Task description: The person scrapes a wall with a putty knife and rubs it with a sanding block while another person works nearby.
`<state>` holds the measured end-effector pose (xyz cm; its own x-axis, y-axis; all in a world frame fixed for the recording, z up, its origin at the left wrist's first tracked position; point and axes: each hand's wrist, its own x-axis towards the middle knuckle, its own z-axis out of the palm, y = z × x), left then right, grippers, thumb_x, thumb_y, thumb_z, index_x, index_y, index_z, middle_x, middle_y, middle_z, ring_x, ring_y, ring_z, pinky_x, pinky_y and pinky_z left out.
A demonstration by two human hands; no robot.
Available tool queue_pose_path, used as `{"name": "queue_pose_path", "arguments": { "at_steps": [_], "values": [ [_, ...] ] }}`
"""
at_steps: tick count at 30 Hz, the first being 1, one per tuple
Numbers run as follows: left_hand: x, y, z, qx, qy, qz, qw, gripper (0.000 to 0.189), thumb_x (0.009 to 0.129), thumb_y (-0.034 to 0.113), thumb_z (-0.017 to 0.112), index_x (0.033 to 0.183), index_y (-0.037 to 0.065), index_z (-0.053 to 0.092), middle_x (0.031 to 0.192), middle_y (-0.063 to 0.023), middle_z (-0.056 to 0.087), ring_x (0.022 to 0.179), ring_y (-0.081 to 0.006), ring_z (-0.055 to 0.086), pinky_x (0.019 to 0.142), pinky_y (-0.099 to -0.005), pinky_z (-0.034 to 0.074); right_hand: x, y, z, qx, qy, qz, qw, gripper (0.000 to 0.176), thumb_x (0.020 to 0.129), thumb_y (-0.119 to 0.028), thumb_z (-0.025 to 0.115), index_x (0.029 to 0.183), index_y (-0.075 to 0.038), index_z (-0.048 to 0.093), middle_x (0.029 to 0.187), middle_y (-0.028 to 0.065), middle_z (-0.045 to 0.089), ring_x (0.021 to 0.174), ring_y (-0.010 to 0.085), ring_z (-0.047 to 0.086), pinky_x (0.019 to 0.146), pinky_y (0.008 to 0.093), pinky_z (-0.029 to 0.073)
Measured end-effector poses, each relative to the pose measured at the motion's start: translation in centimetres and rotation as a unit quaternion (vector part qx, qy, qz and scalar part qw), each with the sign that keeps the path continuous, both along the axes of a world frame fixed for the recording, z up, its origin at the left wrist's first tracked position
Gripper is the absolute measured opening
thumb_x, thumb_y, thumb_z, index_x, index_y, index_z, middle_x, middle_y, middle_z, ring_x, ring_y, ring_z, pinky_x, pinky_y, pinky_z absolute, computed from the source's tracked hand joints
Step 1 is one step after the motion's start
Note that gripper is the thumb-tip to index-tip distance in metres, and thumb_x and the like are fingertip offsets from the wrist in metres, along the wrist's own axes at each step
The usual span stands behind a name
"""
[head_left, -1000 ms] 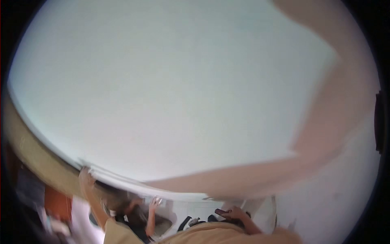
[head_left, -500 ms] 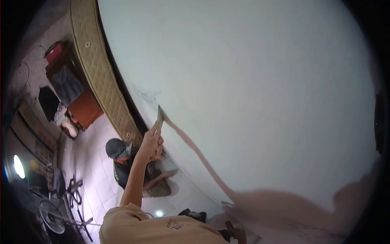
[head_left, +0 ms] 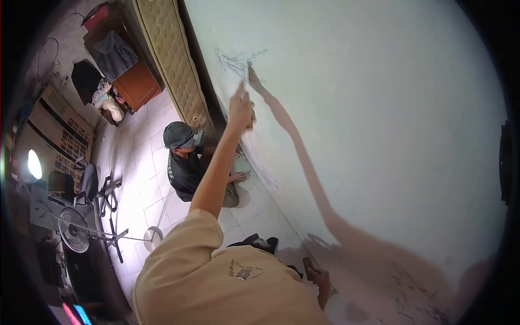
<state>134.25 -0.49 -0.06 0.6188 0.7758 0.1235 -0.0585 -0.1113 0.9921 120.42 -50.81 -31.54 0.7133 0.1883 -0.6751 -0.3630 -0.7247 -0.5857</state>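
My left arm reaches out to the white wall (head_left: pixel 368 108). In my left hand (head_left: pixel 241 111), fingers closed, is a thin flat scraper (head_left: pixel 245 77), blurred and seen nearly edge-on. Its tip is at a patch of dark scribbled marks (head_left: pixel 234 60) on the wall; whether it touches cannot be made out. Low down near my shirt, my right hand (head_left: pixel 320 277) grips a dark brown, block-like object (head_left: pixel 308 264), whose far end is partly hidden by the fingers.
A co-worker in a cap (head_left: pixel 181 135) crouches by the wall's foot, one hand low. A mattress (head_left: pixel 170 49) stands upright against the wall. Behind are a wooden cabinet (head_left: pixel 138 86), an office chair (head_left: pixel 89 181), a fan (head_left: pixel 74 230) and a lit lamp (head_left: pixel 34 164).
My view has shifted, bringing more of the floor and my right hand into sight. My left hand has moved the scraper up to the scribbled marks. The co-worker's head has lifted slightly.
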Motion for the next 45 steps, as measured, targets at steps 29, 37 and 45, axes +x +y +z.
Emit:
{"name": "queue_pose_path", "arguments": {
  "at_steps": [29,37,45],
  "values": [
    [-2.7,2.9,-2.5,0.365,0.021,0.082,0.927,0.046,0.086,0.009,0.041,0.131,0.01,0.029,0.082,-0.0178,0.058,0.064,-0.0281,0.057,0.059,-0.0395,0.044,2.3,7.9,2.9,0.099,0.033,-0.023,0.994,0.047,0.072,-0.029,0.067,0.101,0.005,0.053,0.076,0.0103,0.06,0.059,0.0148,0.058,0.048,0.0254,0.046],
    [-4.3,15.7,-30.3,0.262,0.483,-0.109,0.828,0.034,0.07,0.022,0.05,0.102,0.01,0.052,0.099,-0.0212,0.055,0.093,-0.036,0.054,0.079,-0.0426,0.044,1.3,7.8,2.5,0.107,0.007,-0.109,0.988,0.048,0.069,-0.031,0.069,0.097,0.005,0.056,0.076,0.0121,0.061,0.061,0.0196,0.06,0.053,0.028,0.047],
    [-21.8,0.7,-43.9,0.528,0.504,-0.42,0.54,0.027,0.052,0.018,0.069,0.072,0.002,0.061,0.081,-0.0161,0.06,0.075,-0.0316,0.058,0.067,-0.0394,0.047,10.0,31.4,15.7,0.187,-0.444,0.314,0.818,0.04,0.074,-0.018,0.058,0.109,-0.003,0.047,0.091,0.0165,0.054,0.083,0.0333,0.054,0.069,0.0417,0.045]
  ]
}}
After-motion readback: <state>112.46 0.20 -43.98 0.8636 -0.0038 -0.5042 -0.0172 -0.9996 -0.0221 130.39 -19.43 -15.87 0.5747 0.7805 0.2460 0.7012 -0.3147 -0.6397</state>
